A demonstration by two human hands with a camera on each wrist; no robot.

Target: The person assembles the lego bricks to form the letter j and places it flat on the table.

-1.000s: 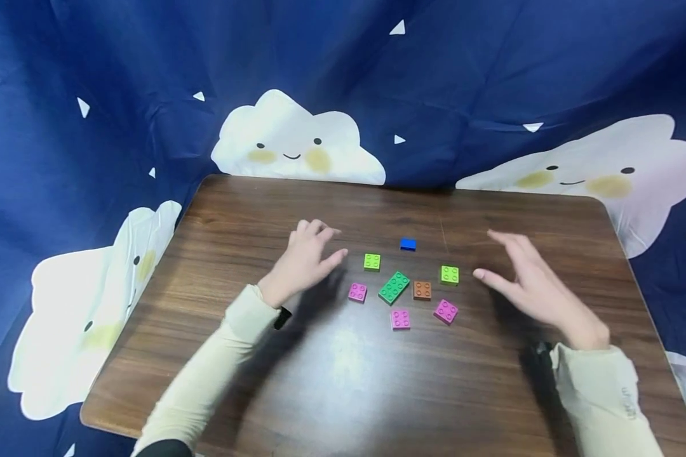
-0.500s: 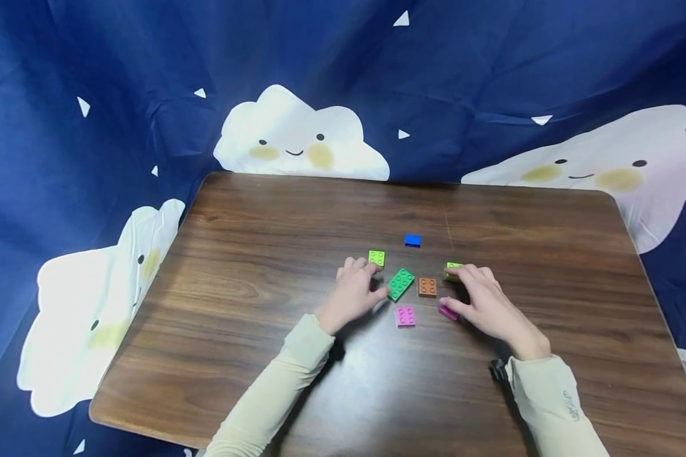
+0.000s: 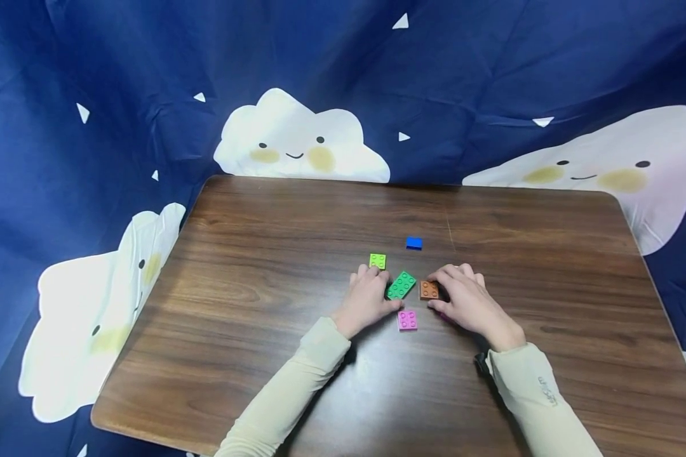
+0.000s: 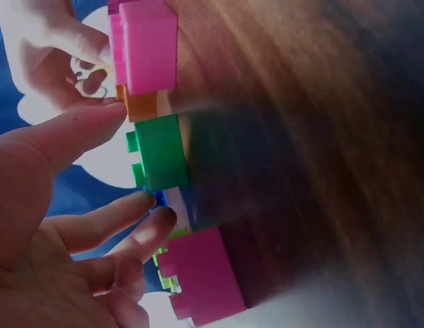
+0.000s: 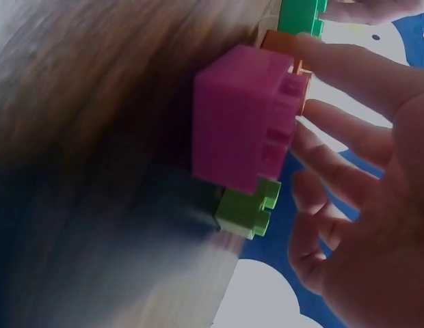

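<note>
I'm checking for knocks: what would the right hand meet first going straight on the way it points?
Probably the brown brick, directly ahead of the right hand in the head view; whether they touch is unclear.

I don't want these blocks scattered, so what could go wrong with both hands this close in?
The left hand, at the green block, is also right by a pink block and might nudge it. The right hand, at the brown block, mostly hides a magenta block in the head view, so that could get knocked unseen. With green and brown lying close together, the fingers may bump too.
</note>
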